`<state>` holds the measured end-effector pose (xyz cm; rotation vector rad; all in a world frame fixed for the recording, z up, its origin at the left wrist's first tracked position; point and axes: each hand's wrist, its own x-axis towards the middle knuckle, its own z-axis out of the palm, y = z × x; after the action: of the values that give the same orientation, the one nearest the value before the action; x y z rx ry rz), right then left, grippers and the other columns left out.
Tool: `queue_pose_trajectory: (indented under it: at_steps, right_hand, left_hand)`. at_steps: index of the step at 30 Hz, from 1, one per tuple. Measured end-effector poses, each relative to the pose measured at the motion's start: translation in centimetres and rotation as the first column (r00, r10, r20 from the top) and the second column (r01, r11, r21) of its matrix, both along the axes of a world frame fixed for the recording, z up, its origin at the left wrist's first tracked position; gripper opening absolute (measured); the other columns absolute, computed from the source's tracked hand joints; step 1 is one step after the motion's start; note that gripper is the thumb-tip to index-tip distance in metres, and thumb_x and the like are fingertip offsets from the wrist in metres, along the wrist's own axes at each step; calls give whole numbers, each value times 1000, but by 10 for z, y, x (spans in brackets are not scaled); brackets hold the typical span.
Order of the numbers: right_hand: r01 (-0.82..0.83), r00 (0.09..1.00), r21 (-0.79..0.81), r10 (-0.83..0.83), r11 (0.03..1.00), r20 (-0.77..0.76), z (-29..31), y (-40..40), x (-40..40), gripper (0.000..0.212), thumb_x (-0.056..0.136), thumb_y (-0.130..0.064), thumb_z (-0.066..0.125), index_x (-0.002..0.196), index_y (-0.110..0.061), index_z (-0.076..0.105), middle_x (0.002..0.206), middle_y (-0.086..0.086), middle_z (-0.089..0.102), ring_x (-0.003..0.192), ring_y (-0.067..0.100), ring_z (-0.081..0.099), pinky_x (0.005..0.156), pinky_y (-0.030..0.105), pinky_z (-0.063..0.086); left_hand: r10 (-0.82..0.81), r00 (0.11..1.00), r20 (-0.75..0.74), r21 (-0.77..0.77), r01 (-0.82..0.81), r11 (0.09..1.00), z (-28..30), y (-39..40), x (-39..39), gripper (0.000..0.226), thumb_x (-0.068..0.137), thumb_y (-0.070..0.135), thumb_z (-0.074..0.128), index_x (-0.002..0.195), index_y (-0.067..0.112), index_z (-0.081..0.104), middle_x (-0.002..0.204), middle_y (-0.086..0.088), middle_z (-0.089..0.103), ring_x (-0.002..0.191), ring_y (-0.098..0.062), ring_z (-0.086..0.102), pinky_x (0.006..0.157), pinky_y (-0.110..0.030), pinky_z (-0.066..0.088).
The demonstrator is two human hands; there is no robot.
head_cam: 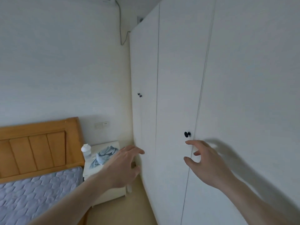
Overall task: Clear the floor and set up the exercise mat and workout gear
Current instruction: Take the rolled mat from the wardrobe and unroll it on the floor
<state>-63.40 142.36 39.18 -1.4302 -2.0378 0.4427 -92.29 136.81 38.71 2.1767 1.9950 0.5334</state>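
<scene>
A tall white wardrobe [175, 78] with shut doors fills the right half of the head view. A round black knob [187, 134] sits on its middle door. My right hand [206, 161] hovers just below that knob, fingers spread and relaxed, holding nothing. My left hand [125, 166] reaches forward near the wardrobe's left doors, fingers loosely extended and empty. No mat or workout gear is in view.
A white nightstand [112, 194] stands between the bed and wardrobe, with a white shaker bottle [86, 151] and a crumpled light-blue cloth [103, 155] on top. A wooden headboard [37, 148] and a grey quilted mattress [35, 190] lie at left. A second pair of black knobs [140, 95] sits farther back.
</scene>
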Motion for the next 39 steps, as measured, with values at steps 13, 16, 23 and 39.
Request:
queue_pose_trajectory:
  at_steps: [13,16,23,39]
  right_hand:
    - [283,952,72,-290,956,102,4,58,-20,43,89,-43,67,131,-44,54,115,-29,57,103,-6,59,88,23,49]
    - [388,919,79,-392,918,44,-1,65,-33,39,88,-40,70,126,-38,61,112,-28,63,102,-6,61,92,23,50]
    - [636,768,80,-640,768,38,-20,67,-71,24,87,-34,71,109,-39,64,104,-19,65,105,4,60,91,26,49]
    - [710,696,144,-718,689,-1,-19,28,-123,8,80,-27,70,80,-27,62,78,-16,65,78,2,63,75,23,52]
  left_hand:
    - [-319,948,9,33,319,947,-5,165,-7,46,96,40,58,141,42,46,141,27,42,132,0,42,114,-27,36]
    - [-408,913,-1,43,407,912,-13,195,-21,45,96,41,58,139,44,47,138,30,43,130,2,44,110,-24,38]
    - [-609,793,9,6,609,793,-22,254,-53,43,95,38,59,137,44,49,132,31,46,122,6,47,102,-22,43]
    - [-773,633,39,46,771,635,-19,263,-8,50,92,32,62,139,39,48,134,20,49,117,-4,54,98,-28,48]
